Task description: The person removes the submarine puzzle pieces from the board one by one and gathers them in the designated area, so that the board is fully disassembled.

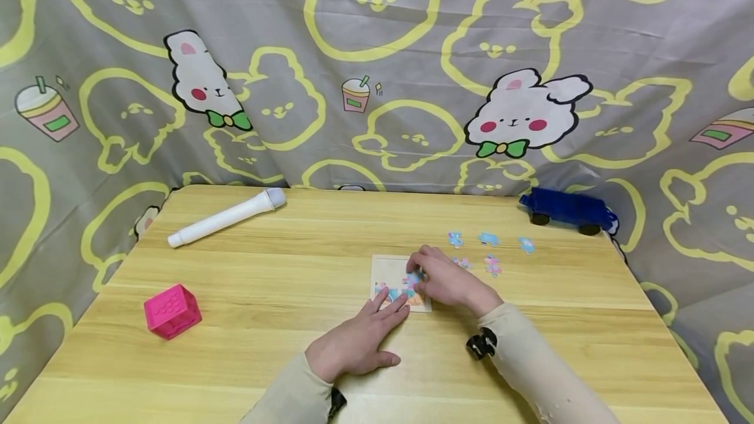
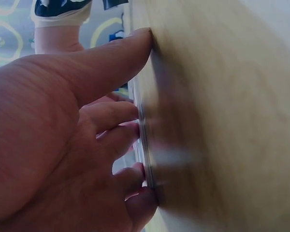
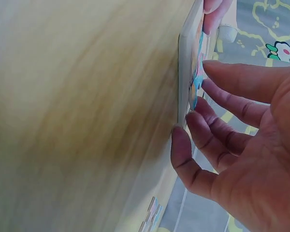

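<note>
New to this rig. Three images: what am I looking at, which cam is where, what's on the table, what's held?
There is no robot here, just a person's two bare hands. The wide picture comes from a camera worn on the head, looking forward and down; the two close-ups come from cameras worn on each wrist.

On the wooden table lie a small, partly filled puzzle board, five loose pieces, a white microphone, a pink block and a blue toy vehicle.

The right hand appears to pinch a puzzle piece at the board. The left hand rests its fingertips on the board's near part.
</note>
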The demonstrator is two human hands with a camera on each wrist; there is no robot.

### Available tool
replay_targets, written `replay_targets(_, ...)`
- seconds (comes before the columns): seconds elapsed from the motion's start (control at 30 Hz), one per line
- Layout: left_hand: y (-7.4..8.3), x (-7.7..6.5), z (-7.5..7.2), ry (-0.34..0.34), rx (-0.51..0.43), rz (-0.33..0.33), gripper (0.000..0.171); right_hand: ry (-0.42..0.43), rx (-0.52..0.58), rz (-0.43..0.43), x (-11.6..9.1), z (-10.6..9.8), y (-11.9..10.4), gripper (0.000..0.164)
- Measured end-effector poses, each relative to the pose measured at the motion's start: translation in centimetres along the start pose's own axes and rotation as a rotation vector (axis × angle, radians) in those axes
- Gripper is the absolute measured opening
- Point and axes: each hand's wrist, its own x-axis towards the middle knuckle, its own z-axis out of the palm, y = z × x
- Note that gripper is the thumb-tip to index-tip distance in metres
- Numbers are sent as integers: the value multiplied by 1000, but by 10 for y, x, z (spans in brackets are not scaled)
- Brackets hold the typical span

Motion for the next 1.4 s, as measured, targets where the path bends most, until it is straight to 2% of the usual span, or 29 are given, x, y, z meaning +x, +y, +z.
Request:
replay_targets(0.73, 2, 0, -2, -9, 42, -14, 75, 7, -10, -46, 2, 1, 0, 19)
replay_targets(0.97, 1, 1, -2, -8, 29, -16, 74, 25, 32, -79, 6, -2, 4, 18)
replay_targets(1.2, 2, 0, -2, 3, 18, -11, 74, 27, 39, -103, 7, -3, 8, 19)
replay_targets(1.4, 3, -2, -3, 20, 48, -4, 72, 26, 45, -105, 8, -1, 9, 20)
